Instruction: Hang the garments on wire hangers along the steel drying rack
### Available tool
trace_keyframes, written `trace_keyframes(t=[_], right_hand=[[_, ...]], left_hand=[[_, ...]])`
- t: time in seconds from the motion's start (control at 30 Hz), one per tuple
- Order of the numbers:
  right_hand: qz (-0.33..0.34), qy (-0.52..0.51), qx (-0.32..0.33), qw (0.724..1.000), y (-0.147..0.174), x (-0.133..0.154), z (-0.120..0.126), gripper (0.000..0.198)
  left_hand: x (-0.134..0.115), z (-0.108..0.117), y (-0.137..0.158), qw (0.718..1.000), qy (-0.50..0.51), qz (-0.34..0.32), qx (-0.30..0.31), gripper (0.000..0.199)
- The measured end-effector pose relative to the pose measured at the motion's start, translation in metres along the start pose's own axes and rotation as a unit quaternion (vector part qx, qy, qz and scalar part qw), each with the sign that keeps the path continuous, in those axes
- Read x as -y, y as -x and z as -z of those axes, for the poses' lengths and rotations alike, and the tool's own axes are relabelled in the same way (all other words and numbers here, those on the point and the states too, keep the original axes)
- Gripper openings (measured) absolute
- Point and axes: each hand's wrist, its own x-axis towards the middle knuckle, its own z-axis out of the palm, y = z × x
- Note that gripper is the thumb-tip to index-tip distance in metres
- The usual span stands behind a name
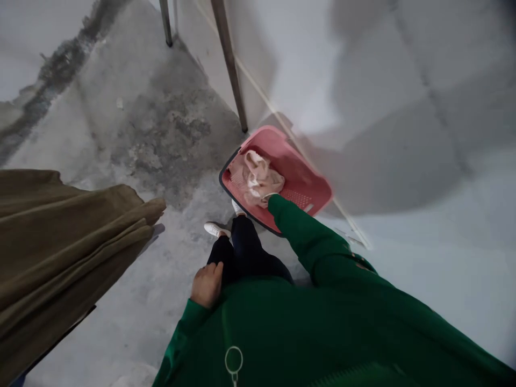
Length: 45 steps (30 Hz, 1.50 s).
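A pink plastic basket (310,185) with a dark rim stands tilted on the floor against the wall. Inside it lies a crumpled pale pink cloth (260,174). My right arm, in a green sleeve (300,228), reaches down into the basket, and the sleeve's end is at the cloth's lower edge. The fingers of my right hand cannot be made out against the cloth, so its grip is unclear. My left hand (207,285) rests by my thigh with its fingers curled in, and nothing shows in it.
Brown draped fabric (68,231) hangs at the left. Thin metal legs (229,59) stand beside the basket near the white wall (403,134). Below, the concrete floor (161,161) has a rough dark patch. My white shoes (216,229) are close to the basket.
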Motion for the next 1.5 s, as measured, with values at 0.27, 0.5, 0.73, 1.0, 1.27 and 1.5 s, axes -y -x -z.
trace_keyframes(t=[0.27,0.5,0.73,1.0,1.27,1.5], right_hand=[[0.189,-0.045,0.008,0.981,0.152,0.104,0.123,0.012],[0.478,0.066,0.228,0.846,0.292,0.236,0.133,0.032],[0.638,0.131,0.466,0.599,0.367,0.303,0.097,0.031],[0.625,0.288,0.526,0.5,0.379,0.343,0.081,0.021],[0.723,0.347,0.28,0.528,0.355,0.353,0.099,0.014],[0.69,0.482,0.072,0.536,0.317,0.349,0.096,0.015]], left_hand=[[-0.013,0.084,0.016,0.993,-0.009,-0.069,-0.091,0.037],[-0.018,0.152,0.06,0.894,0.17,-0.16,-0.383,0.043],[-0.008,0.226,0.116,0.822,0.105,-0.195,-0.525,0.07],[0.013,0.208,0.118,0.96,0.022,0.027,-0.278,0.054],[0.079,0.194,0.174,0.726,0.349,0.165,-0.569,0.013],[0.054,0.2,0.207,0.606,0.406,0.062,-0.681,0.012]])
